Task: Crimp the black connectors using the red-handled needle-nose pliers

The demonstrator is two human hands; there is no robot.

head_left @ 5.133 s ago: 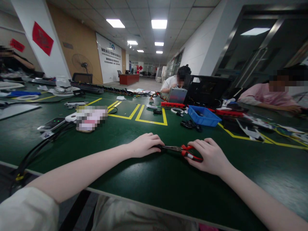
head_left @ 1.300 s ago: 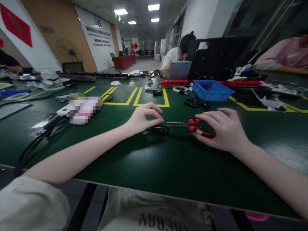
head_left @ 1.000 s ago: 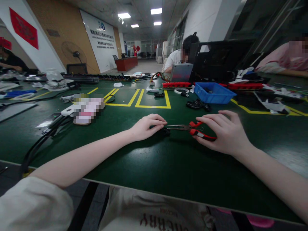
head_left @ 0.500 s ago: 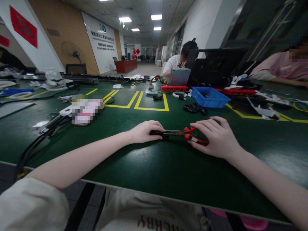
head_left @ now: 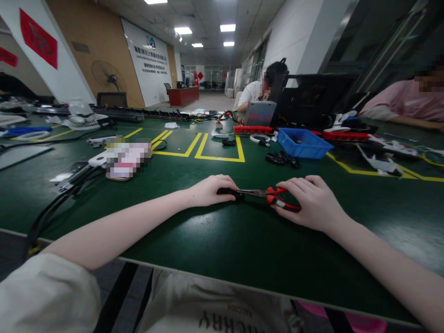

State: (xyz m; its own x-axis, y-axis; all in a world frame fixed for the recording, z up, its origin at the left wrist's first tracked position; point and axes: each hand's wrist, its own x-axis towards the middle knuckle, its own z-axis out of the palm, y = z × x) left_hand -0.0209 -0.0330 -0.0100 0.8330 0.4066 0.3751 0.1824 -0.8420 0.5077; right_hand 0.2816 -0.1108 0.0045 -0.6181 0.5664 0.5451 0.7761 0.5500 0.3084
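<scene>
My left hand rests on the green table with its fingers curled over a small black part. My right hand grips the red handles of needle-nose pliers. The pliers lie low over the table and their thin jaws point left, reaching the black part under my left fingertips. Both hands sit close together near the table's front middle.
A blue bin and loose black parts lie behind my right hand. Yellow tape lines mark the table. Cables and a power strip lie at the left. Two people sit across, one by a grey box.
My left hand had lifted off the black part with thumb and finger pinched, then came back down over it. The pliers' jaws moved left onto the part.
</scene>
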